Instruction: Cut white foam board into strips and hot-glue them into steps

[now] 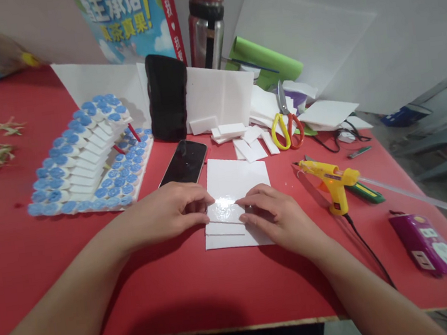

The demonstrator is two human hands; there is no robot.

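Note:
On the red table lies a white foam board point(236, 174). My left hand point(185, 207) pinches the left end of a small glossy white foam strip point(225, 210), and my right hand point(273, 210) pinches its right end. The strip is against the lower half of the board; whether its whole lower edge touches is hard to tell. Below it, another white strip point(225, 228) sits on the board like a step. A black phone point(184, 162) rests just beyond my left hand. To the right of my right hand is a yellow glue gun point(333, 178).
A blue-and-white stair model point(84, 157) stands left. Behind are a black case point(168, 98), white foam offcuts point(251, 145), scissors point(286, 121) and a steel flask point(208, 22). On the right lie a green cutter point(365, 192) and a purple power strip point(426, 243) with cords.

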